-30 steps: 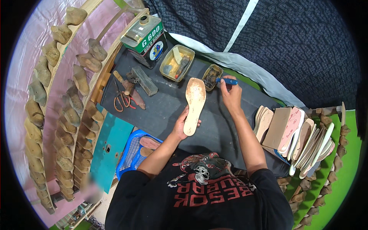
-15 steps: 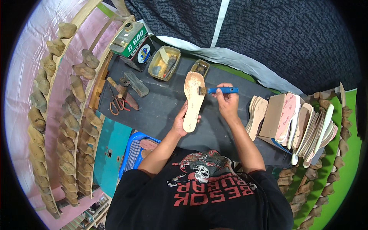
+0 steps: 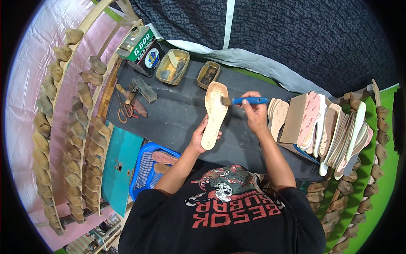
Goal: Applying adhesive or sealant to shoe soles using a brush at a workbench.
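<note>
My left hand (image 3: 200, 134) grips a pale shoe insole (image 3: 215, 116) by its narrow heel end, from the left side. Its broad front part points away from me and carries a brownish, patchy coat. In my right hand (image 3: 255, 113) is a brush (image 3: 249, 100) with a blue handle. The dark bristles touch the right edge of the insole's front part. Beyond the insole stands a small yellowish tub (image 3: 209, 75) with dark residue inside.
A box (image 3: 294, 120) packed with several insoles stands at the right. At the back left are a metal can (image 3: 141, 51) and a larger tub (image 3: 173, 67); scissors (image 3: 125, 111) lie nearer. A blue basket (image 3: 137, 171) and racks of wooden shoe lasts (image 3: 80, 110) flank the left.
The brush has shifted slightly to the right across the insole's front part, toward its edge. The view has also moved a little. Both hands keep their holds.
</note>
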A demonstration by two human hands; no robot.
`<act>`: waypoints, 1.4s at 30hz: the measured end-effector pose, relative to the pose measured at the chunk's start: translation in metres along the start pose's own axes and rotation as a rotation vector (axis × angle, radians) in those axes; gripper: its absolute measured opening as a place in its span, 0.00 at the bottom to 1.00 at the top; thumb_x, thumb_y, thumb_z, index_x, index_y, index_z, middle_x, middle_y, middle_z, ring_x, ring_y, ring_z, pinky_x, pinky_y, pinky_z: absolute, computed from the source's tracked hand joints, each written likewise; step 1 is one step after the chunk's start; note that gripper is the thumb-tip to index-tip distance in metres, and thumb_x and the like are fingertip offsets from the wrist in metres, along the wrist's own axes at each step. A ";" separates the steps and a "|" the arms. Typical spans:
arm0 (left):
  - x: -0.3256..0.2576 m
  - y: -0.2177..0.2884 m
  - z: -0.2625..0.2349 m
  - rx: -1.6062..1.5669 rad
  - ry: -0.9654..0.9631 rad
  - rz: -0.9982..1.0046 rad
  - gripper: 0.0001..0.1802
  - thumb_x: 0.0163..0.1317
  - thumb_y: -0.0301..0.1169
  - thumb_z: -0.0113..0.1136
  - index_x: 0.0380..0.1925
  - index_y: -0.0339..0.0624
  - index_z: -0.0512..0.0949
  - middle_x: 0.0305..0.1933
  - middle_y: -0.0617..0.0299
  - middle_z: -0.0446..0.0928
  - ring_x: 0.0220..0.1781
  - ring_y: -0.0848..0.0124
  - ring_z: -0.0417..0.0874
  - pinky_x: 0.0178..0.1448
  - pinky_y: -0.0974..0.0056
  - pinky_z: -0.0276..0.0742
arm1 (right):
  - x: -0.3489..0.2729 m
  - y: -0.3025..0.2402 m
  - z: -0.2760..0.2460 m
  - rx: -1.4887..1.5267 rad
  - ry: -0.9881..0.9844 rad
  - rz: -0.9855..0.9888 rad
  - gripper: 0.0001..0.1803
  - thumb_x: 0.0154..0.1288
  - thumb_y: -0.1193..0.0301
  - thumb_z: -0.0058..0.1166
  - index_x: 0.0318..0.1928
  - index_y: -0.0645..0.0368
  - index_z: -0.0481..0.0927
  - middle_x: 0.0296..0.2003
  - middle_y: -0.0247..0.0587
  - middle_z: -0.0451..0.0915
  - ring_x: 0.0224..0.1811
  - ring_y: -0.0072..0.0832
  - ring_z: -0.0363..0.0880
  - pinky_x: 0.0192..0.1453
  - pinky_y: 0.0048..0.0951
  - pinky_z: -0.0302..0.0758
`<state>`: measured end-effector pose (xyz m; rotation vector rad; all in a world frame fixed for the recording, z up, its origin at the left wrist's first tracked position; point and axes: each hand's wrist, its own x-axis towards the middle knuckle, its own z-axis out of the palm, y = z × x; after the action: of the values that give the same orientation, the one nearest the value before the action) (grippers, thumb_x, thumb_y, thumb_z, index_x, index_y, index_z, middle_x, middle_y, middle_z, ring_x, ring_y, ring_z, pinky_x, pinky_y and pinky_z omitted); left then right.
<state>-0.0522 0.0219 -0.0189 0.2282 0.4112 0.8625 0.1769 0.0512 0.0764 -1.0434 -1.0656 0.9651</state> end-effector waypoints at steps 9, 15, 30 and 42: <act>-0.008 -0.024 -0.008 -0.150 -0.174 -0.069 0.35 0.75 0.43 0.53 0.79 0.59 0.55 0.59 0.57 0.80 0.44 0.56 0.87 0.45 0.52 0.84 | -0.005 -0.018 -0.036 0.107 -0.215 0.166 0.11 0.76 0.71 0.54 0.52 0.63 0.74 0.38 0.41 0.83 0.39 0.25 0.84 0.49 0.30 0.81; -0.011 -0.036 0.011 -0.083 -0.155 -0.079 0.29 0.74 0.44 0.52 0.73 0.59 0.63 0.53 0.55 0.80 0.41 0.59 0.83 0.41 0.55 0.77 | -0.015 -0.019 -0.038 0.070 -0.316 0.260 0.09 0.76 0.70 0.52 0.50 0.62 0.75 0.36 0.42 0.83 0.39 0.26 0.85 0.48 0.30 0.81; 0.005 -0.038 0.014 -0.117 -0.130 -0.055 0.36 0.75 0.43 0.52 0.79 0.58 0.54 0.57 0.55 0.81 0.41 0.57 0.88 0.44 0.55 0.84 | -0.007 -0.030 -0.062 0.195 -0.368 0.389 0.11 0.76 0.69 0.54 0.52 0.63 0.76 0.34 0.40 0.82 0.35 0.25 0.83 0.44 0.28 0.80; 0.009 -0.033 0.012 -0.096 -0.132 -0.064 0.36 0.76 0.42 0.51 0.80 0.56 0.52 0.59 0.53 0.81 0.41 0.55 0.89 0.44 0.54 0.88 | 0.006 -0.044 -0.066 0.084 -0.310 0.352 0.08 0.70 0.75 0.56 0.47 0.63 0.78 0.32 0.34 0.79 0.33 0.20 0.79 0.40 0.24 0.78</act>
<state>-0.0190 0.0069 -0.0222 0.1816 0.2517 0.7971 0.2472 0.0352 0.1104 -1.0533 -1.1003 1.4810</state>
